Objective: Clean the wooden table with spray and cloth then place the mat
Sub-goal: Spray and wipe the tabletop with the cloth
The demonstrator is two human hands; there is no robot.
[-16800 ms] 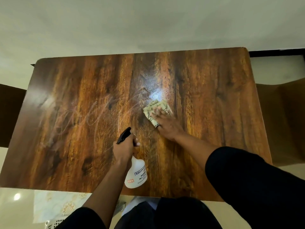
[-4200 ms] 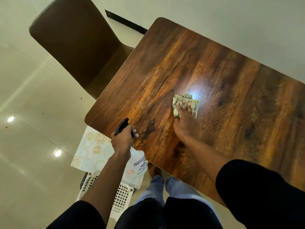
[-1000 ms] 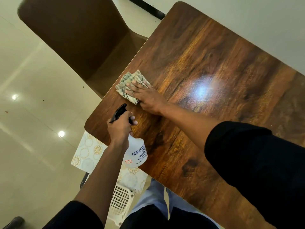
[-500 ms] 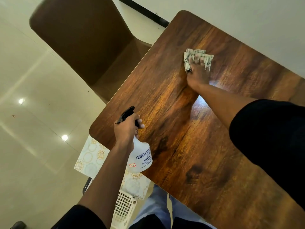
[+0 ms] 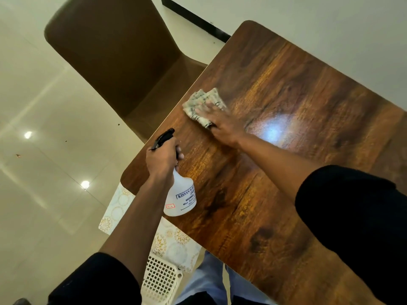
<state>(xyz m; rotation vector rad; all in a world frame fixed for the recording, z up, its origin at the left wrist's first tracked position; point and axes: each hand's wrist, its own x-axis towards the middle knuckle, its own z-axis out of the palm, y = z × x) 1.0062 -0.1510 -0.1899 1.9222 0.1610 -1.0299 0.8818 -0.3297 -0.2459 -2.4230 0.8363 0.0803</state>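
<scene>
A glossy wooden worktop (image 5: 275, 194) is shown beside a brown chair (image 5: 114, 51). The cloth (image 5: 199, 104) is pressed flat under the right hand (image 5: 220, 122), its grip spread apart. The spray bottle (image 5: 181, 197) is clamped in the left hand (image 5: 161, 159); below that grip, the mat (image 5: 171, 241) lies on a white basket (image 5: 159, 280).

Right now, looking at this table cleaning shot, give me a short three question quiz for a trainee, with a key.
1. True or false: the right hand presses the cloth flat on the table.
2. Which hand holds the spray bottle? A) left hand B) right hand C) neither
3. Fill in: the patterned mat lies below the table edge, over the white ____.

Key:
1. True
2. A
3. basket
</scene>
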